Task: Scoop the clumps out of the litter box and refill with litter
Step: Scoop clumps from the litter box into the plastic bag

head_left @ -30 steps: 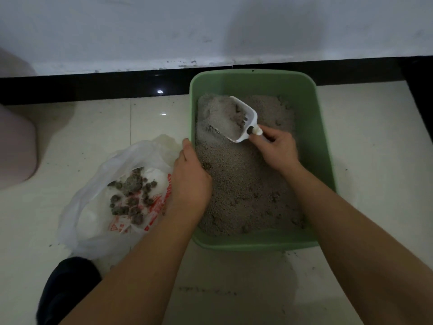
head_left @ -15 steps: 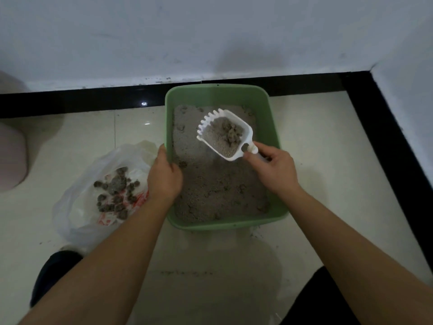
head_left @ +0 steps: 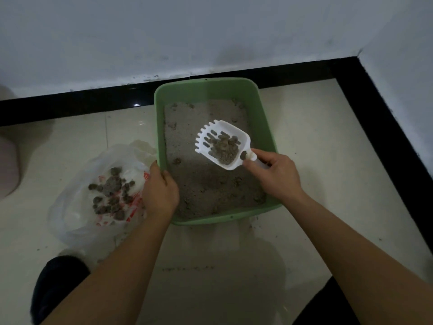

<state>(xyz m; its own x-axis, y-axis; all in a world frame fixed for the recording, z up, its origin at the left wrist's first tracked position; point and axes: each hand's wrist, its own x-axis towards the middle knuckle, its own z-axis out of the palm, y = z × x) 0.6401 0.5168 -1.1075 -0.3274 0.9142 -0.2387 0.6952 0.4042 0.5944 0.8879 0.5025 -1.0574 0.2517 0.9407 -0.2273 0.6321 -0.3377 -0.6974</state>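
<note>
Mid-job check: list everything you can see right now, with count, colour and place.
litter box: one, green, on the floor by the black baseboard
litter: one bed, grey, inside the litter box
scoop: one, white, slotted, held above the litter
clumps in scoop: several, dark grey-brown
plastic bag: one, whitish with red print, on the floor left of the litter box
clumps in bag: many, dark, heaped on the open bag
pale object: one, pinkish, far left edge, cut off
left grip: grips the litter box's left rim
right grip: holds the scoop's handle
</note>
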